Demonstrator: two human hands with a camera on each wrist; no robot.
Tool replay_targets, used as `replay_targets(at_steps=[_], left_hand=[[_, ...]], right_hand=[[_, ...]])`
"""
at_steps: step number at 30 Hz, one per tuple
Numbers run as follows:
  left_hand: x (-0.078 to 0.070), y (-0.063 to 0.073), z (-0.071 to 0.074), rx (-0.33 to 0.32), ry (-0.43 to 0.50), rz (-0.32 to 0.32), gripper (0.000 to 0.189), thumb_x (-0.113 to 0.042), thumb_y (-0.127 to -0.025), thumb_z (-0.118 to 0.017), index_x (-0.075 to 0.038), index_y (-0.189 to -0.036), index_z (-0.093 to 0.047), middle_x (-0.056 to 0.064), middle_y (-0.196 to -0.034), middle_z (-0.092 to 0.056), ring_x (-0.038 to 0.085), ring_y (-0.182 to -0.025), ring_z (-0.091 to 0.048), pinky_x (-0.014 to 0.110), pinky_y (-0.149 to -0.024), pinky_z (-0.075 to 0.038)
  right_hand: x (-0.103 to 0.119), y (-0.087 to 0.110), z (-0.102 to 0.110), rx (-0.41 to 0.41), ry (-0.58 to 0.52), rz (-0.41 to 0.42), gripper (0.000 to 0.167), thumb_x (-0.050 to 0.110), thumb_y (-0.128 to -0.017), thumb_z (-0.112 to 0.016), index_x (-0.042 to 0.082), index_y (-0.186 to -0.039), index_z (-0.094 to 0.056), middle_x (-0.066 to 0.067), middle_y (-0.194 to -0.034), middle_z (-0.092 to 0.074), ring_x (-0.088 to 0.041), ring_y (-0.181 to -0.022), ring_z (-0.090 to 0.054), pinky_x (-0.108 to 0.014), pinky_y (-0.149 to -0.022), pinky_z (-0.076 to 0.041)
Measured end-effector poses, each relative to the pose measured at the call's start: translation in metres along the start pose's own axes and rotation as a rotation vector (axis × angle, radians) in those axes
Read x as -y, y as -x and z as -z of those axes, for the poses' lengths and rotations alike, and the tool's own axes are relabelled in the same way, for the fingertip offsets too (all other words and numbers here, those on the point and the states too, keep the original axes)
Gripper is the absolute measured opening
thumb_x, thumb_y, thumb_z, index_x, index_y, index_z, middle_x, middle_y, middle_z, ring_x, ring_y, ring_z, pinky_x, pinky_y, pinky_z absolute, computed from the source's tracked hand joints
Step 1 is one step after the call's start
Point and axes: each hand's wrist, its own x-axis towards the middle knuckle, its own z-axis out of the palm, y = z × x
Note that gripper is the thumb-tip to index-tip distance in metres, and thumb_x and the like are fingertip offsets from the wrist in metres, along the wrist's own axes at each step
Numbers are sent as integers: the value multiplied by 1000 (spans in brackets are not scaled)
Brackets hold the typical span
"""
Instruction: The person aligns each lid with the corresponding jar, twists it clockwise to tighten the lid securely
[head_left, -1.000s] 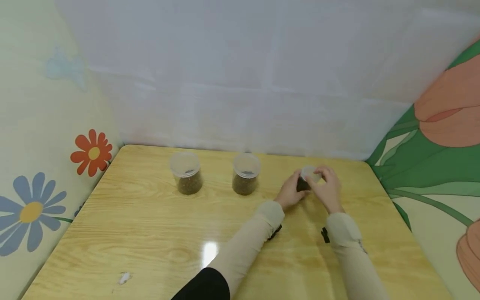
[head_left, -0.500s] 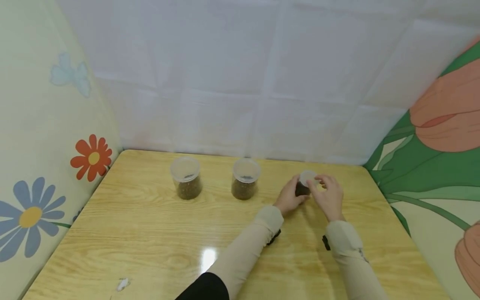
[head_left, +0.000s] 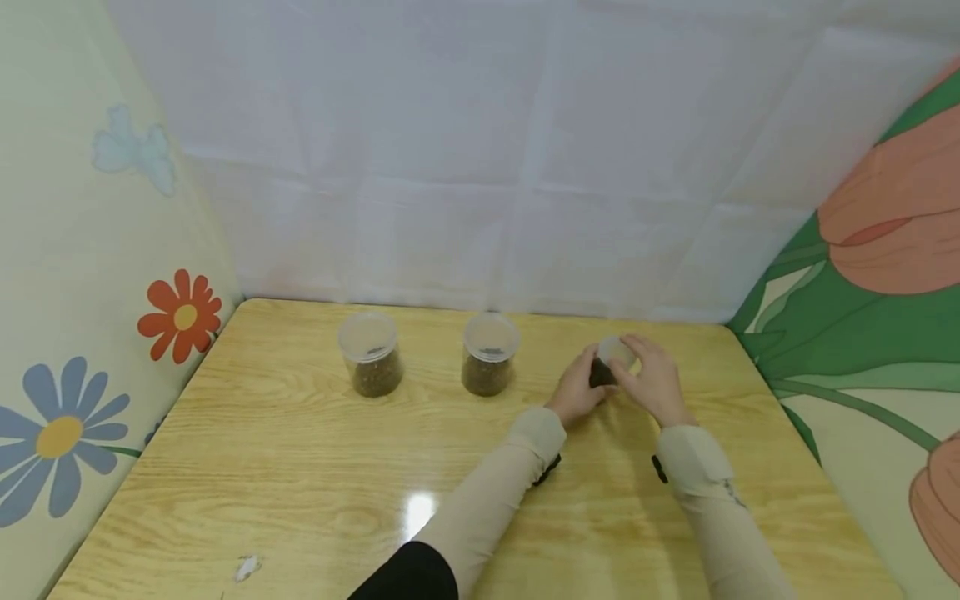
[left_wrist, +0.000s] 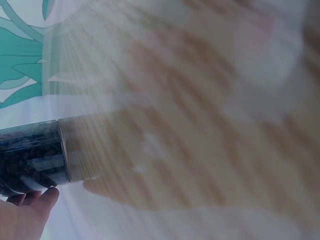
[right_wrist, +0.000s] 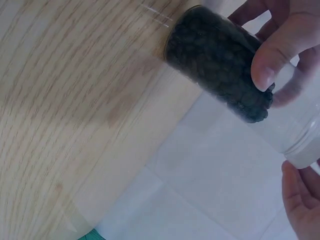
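At the right of the table, in the head view, my left hand (head_left: 577,387) grips the side of a clear plastic jar (head_left: 602,374). The right wrist view shows the jar body (right_wrist: 215,65) part full of dark, bean-like pieces, with the left thumb pressed on its wall. My right hand (head_left: 654,379) holds the jar's pale lid (head_left: 617,348) from the right, thumb and fingers at its rim. Fingertips of the right hand (right_wrist: 300,200) also show at the lid (right_wrist: 305,150) in the right wrist view. In the left wrist view, the dark-filled jar (left_wrist: 32,157) rests against the left fingers.
Two larger clear jars with brown contents stand to the left, one at far left (head_left: 372,358) and one mid-table (head_left: 490,357). The wooden table (head_left: 300,467) meets a white cloth wall (head_left: 420,150) behind. Flower-printed panels (head_left: 60,250) flank both sides.
The right fingers, lifted slightly off the lid half a second ago, now lie round its rim again, the hand turned a little. The left hand keeps its hold. The head view has shifted slightly.
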Motion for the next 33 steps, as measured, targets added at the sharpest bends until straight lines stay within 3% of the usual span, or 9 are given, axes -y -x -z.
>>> replay_targets(at_steps=[5, 11, 14, 17, 24, 28, 33], left_hand=[[0, 0, 1, -4, -10, -4, 66, -21, -84, -66, -9, -138, -31, 8, -132, -46, 16, -121, -42, 28, -100, -33], [-1, 0, 2, -11, -9, -13, 63, -19, -84, -66, -10, -137, -33, 7, -130, -48, 16, -119, -44, 29, -98, -36], [-1, 0, 3, -3, 8, -13, 63, -19, -84, -66, -10, -137, -32, 6, -130, -48, 15, -119, -44, 29, -99, -35], [-1, 0, 3, 6, 11, -13, 64, -20, -84, -66, -10, -137, -32, 6, -131, -47, 15, -120, -43, 28, -100, -34], [0, -1, 3, 6, -8, -16, 65, -23, -84, -65, -10, -138, -32, 7, -131, -47, 16, -121, -43, 28, -100, -33], [1, -2, 2, 14, -10, -15, 65, -23, -84, -65, -10, -138, -31, 6, -132, -46, 15, -122, -42, 27, -101, -32], [2, -2, 1, 10, -11, -27, 66, -22, -84, -65, -10, -139, -30, 6, -134, -45, 16, -123, -41, 26, -101, -32]], right_hand=[[3, 1, 2, -32, 30, -30, 45, 20, -86, -63, -13, -115, -54, -33, -115, -52, -47, -107, -47, -57, -91, -36], [4, 4, 5, -136, 33, -22, 36, 16, -86, -60, -14, -105, -59, -32, -100, -59, -44, -91, -55, -56, -79, -42], [5, 4, 6, -157, 27, -26, 33, 14, -86, -59, -14, -103, -59, -32, -98, -59, -45, -91, -53, -56, -79, -41], [6, 2, 7, -114, 11, -33, 34, 14, -86, -59, -13, -107, -58, -32, -106, -56, -46, -100, -49, -58, -85, -37], [8, -7, 5, 70, -23, -21, 46, 14, -85, -61, -12, -121, -48, -33, -125, -44, -48, -116, -37, -60, -95, -29], [7, -10, 2, 81, -14, -19, 45, 13, -85, -61, -13, -120, -49, -33, -123, -45, -48, -115, -39, -59, -95, -30], [6, -12, -1, 46, 25, -78, 48, 20, -85, -64, -13, -116, -52, -34, -117, -50, -48, -108, -44, -58, -91, -34]])
